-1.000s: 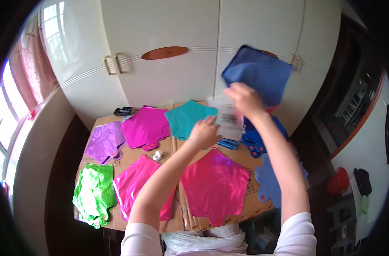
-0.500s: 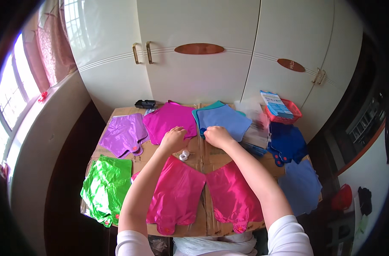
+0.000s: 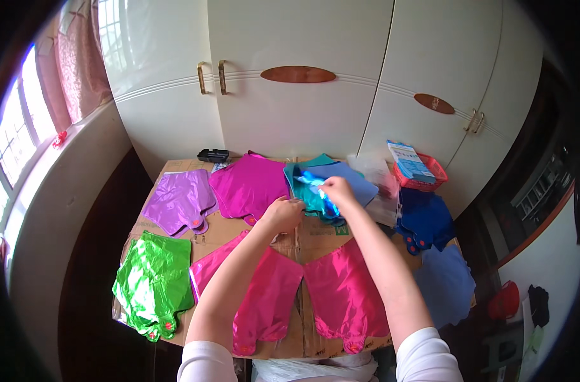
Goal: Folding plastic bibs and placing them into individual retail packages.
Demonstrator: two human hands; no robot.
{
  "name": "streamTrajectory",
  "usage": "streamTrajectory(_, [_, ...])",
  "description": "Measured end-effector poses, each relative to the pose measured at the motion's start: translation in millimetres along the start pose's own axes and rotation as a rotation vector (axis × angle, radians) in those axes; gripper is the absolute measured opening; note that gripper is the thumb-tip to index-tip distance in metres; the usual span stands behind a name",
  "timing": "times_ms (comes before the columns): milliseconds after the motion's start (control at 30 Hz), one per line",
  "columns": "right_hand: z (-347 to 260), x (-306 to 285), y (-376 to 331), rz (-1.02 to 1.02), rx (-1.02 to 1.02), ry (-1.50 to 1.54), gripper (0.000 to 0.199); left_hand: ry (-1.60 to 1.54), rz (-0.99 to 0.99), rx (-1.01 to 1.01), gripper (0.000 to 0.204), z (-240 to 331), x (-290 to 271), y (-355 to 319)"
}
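The right hand (image 3: 338,191) has thumb and forefinger clamped on a shiny blue piece (image 3: 313,180), which sticks out to the left of the fingertips and hangs below them. It lies over the teal sheets (image 3: 296,177) and against the light-blue sheet (image 3: 358,180); whether it is a folded-over part of that light-blue sheet, I cannot tell. The left hand (image 3: 285,214) is bent at the lower left of the teal sheets, its fingers curled and partly hidden; I cannot tell whether they grip anything.

Just left of this spot is the magenta sheet (image 3: 248,184), close beside the left hand, and past it the purple sheet (image 3: 178,198). To the right, clear plastic bags (image 3: 380,191) come up beside the light-blue sheet, with dark-blue sheets (image 3: 428,218) farther right. Nearer the person, the left forearm crosses and partly covers one pink sheet (image 3: 264,290), while the right forearm passes along the edge of another pink sheet (image 3: 341,286). A crinkled green sheet (image 3: 153,274) and a grey-blue sheet (image 3: 445,283) lie at the two sides. All these sheets rest on cardboard (image 3: 231,226).

At the far edge, a black object (image 3: 213,155) sits on the left and a red basket (image 3: 437,169) on the right, with a blue-and-white packet (image 3: 409,162) on it. White cupboard doors (image 3: 296,124) rise behind.
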State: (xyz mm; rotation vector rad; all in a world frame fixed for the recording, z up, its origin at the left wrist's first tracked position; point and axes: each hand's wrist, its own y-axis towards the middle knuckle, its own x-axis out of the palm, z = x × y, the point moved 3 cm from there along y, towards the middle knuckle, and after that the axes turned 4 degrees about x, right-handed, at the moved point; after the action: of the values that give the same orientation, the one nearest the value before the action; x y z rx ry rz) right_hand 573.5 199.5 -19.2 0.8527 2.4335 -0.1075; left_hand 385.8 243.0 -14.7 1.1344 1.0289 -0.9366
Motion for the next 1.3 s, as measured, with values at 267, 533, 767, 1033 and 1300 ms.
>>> streamTrajectory(267, [-39, -165, 21, 0.821, -0.051, 0.173, 0.02, -0.022, -0.127, -0.121, 0.024, -2, 8, 6])
streamTrajectory(533, [-183, -121, -28, 0.618, -1.101, -0.495, 0.017, -0.08, 0.114, -0.113, 0.022, -19, -2, -11])
streamTrajectory(767, [-175, 62, -36, 0.102, -1.322, -0.731, 0.011, -0.047, 0.218, -0.463, 0.026, -85, -64, -108])
streamTrajectory(1033, [-129, 161, -71, -0.314, -1.075, -0.568, 0.018, -0.002, 0.197, -0.52, 0.023, -95, -68, -165])
streamTrajectory(1300, [-123, 162, -56, -0.308, -0.586, -0.341, 0.022, -0.003, 0.252, -0.431, 0.025, -80, -70, -157])
